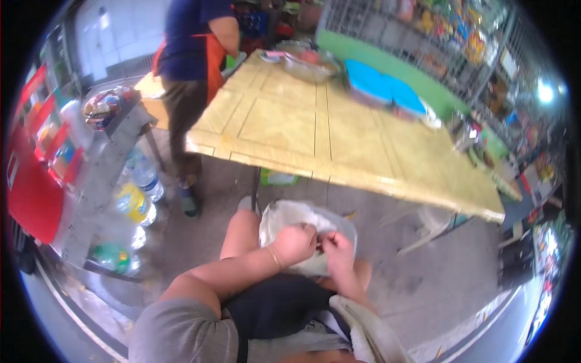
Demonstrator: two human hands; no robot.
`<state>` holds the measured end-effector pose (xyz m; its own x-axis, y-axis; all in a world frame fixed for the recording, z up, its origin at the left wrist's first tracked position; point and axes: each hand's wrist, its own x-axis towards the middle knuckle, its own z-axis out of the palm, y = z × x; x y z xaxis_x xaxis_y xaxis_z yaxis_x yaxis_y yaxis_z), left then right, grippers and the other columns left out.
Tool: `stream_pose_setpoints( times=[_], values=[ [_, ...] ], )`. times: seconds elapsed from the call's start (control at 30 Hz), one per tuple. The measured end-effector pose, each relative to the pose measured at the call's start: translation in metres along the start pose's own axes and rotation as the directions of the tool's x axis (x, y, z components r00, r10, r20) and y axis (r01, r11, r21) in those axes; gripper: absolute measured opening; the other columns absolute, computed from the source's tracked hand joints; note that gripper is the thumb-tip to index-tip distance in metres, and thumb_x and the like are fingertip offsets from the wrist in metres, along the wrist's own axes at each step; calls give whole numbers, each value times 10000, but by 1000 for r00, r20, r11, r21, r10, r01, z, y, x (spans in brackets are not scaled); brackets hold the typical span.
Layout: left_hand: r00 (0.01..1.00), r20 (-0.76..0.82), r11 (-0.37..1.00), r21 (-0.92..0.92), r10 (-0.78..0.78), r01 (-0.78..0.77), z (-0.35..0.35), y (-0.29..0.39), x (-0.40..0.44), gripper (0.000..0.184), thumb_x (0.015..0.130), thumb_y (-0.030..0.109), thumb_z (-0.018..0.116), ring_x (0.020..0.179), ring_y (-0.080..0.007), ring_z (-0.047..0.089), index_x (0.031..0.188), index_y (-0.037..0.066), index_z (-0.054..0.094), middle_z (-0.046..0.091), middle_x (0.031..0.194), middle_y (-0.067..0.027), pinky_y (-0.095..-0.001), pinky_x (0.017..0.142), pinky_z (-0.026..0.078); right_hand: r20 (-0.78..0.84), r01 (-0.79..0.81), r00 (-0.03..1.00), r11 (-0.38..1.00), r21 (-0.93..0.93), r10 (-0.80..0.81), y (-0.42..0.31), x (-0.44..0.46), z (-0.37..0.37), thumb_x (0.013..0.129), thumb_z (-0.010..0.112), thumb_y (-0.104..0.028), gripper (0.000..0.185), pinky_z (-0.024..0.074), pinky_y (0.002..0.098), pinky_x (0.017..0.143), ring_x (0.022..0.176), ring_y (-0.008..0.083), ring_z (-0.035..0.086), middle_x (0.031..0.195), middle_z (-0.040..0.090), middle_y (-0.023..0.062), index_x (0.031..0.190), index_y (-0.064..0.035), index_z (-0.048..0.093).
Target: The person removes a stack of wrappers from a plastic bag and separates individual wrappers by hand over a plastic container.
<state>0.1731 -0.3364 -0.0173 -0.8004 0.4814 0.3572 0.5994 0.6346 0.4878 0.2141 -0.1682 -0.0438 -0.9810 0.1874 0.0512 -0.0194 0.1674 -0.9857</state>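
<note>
Streetside shop (open beside a road (63,323)), wire grille (357,35), colourful packets (445,25), bottled drinks (144,172)

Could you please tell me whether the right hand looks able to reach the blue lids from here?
Probably not: the blue lids lie near the far edge of the table, so its broad top lies between them and the right hand, low over the tub.

- Strong fisheye bending; black corners.
- White lamp (545,92) glares at far right.
- Tabletop (278,127) bright, floor (387,260) dimmer.
- Far shelves (439,27) blurred.
</note>
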Motion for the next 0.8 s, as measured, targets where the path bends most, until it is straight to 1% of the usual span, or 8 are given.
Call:
stream_pose_setpoints(
  times=[0.17, 0.23, 0.4, 0.5, 0.53, 0.6, 0.7, 0.8],
  values=[
    [986, -21, 966, -204, -164, 156, -6, 4, 8, 166, 854, 181, 607, 711, -414, 667, 820, 25, 655, 664, 760, -236, -495, 666, 545, 49, -167, 986, 917, 363, 160, -6, 3, -3, 932, 569, 6, 60, 579, 384, 751, 835, 222, 677, 931, 680, 103, 928, -18, 623],
    [976, -45, 932, -310, -213, 189, -5, 1, 6, 161, 861, 175, 615, 720, -412, 669, 840, 21, 658, 664, 764, -237, -484, 659, 539, 34, 75, 996, 980, 184, -82, 17, 12, -6, 921, 569, -4, 60, 568, 399, 769, 838, 245, 682, 922, 682, 110, 935, -23, 623],
    [966, -167, 892, -440, -196, 105, -3, 2, 8, 114, 870, 123, 628, 709, -414, 662, 862, 12, 651, 653, 765, -228, -447, 637, 525, 32, 238, 971, 957, -168, -236, 46, 12, -11, 891, 589, -73, 154, 539, 433, 847, 1010, 258, 650, 1103, 669, 114, 1042, -54, 613],
    [966, -171, 869, -487, -192, 87, -7, 12, 4, 57, 856, 68, 643, 711, -391, 652, 870, 15, 629, 644, 794, -213, -424, 623, 520, 31, 178, 984, 976, -128, -176, 31, 1, -15, 917, 616, -145, 159, 530, 413, 851, 999, 244, 632, 1047, 647, 91, 1047, -52, 612],
    [962, -225, 877, -480, -152, 26, 1, 9, 3, 62, 842, 51, 657, 716, -390, 650, 886, 22, 624, 648, 801, -204, -432, 627, 524, 39, 9, 999, 985, 172, -16, 16, -4, -13, 926, 625, -169, 170, 527, 407, 852, 996, 239, 627, 1028, 640, 83, 1048, -52, 612],
    [966, -249, 930, -367, -68, -29, 0, 11, 3, 81, 831, 44, 671, 717, -387, 652, 898, 35, 625, 658, 794, -191, -446, 631, 533, 115, -237, 967, 636, 735, 228, -29, -5, -3, 940, 617, -175, 176, 521, 351, 802, 985, 239, 601, 923, 615, 93, 990, -10, 650],
    [962, -271, 960, -264, 23, -98, 3, 13, 3, 101, 827, 42, 679, 726, -379, 656, 912, 41, 626, 666, 798, -179, -459, 627, 537, 8, -175, 983, 931, 320, 182, -22, -2, 1, 968, 643, -220, 151, 535, 321, 755, 901, 135, 612, 997, 637, 28, 1021, -83, 607],
    [953, -300, 947, -288, 52, -143, 10, 10, 4, 102, 836, 52, 685, 706, -375, 659, 912, 29, 620, 663, 790, -177, -440, 613, 538, -20, -202, 977, 945, 256, 214, -20, 1, -2, 983, 622, -172, 99, 535, 290, 712, 877, 103, 607, 954, 643, 19, 983, -73, 620]
  ],
)
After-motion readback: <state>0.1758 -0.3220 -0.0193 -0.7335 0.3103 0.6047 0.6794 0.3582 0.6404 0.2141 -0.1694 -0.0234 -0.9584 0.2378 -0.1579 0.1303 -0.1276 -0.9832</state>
